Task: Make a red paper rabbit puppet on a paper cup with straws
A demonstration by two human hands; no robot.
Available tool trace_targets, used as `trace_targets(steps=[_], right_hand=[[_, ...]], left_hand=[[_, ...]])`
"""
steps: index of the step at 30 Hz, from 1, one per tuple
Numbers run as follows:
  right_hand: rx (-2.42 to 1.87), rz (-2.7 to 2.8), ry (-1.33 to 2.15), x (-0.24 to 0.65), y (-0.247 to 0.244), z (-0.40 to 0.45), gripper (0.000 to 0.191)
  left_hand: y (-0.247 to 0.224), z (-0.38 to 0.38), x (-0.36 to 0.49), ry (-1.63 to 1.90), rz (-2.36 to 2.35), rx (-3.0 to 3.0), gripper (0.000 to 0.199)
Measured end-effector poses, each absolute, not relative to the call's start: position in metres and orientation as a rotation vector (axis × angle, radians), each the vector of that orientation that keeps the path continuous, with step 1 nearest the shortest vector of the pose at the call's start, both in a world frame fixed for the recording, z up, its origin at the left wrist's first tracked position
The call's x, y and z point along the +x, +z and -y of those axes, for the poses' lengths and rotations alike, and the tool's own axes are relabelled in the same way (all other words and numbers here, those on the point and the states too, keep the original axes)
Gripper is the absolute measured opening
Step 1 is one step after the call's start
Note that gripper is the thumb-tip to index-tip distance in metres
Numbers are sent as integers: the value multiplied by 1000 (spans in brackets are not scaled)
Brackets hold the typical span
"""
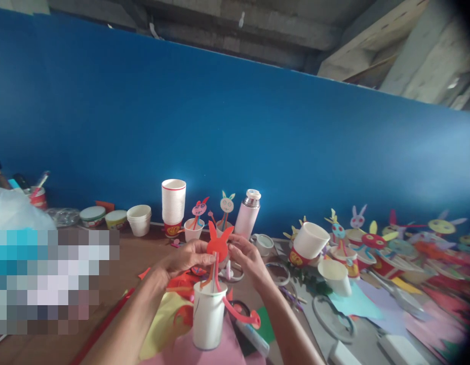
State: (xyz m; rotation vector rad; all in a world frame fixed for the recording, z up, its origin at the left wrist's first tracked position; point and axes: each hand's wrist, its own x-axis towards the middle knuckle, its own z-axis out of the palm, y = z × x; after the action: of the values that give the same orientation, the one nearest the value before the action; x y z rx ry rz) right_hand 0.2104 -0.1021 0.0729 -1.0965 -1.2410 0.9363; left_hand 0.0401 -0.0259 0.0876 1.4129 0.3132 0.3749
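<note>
An orange-red paper rabbit head with two long ears stands above a white paper cup, joined to it by strips that rise from the cup. My left hand pinches the rabbit head at its lower left edge, thumb in front. At its right edge is my right hand, fingers bent together close to the head; whether they grip it cannot be made out. A pinkish-red paper arm with a rounded end hangs off the cup's right side. Beneath the cup lies pink paper.
Behind stand a stack of paper cups, two finished paper figures in cups and a pink thermos. Several more rabbit figures crowd the right side. Yellow paper, scissors, a glue tube and a blue wall surround the work.
</note>
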Motion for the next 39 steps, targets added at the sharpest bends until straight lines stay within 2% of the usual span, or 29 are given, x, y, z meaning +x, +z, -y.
trace_targets(steps=[3, 8, 26, 32, 39], right_hand=[[-1109, 1226, 1043, 212, 74, 104, 35], [-1111, 1243, 895, 208, 69, 101, 34], [-1077, 1144, 699, 185, 73, 109, 20], [-1053, 1091, 635, 184, 69, 105, 6], [-1075, 993, 720, 188, 61, 100, 18]], left_hand=[[88, 25, 39, 349, -331, 1416, 23], [90, 25, 35, 330, -406, 1405, 27], [93, 27, 36, 410, -371, 1282, 28], [91, 26, 38, 395, -340, 1306, 28], [90, 29, 38, 423, -433, 1268, 20]])
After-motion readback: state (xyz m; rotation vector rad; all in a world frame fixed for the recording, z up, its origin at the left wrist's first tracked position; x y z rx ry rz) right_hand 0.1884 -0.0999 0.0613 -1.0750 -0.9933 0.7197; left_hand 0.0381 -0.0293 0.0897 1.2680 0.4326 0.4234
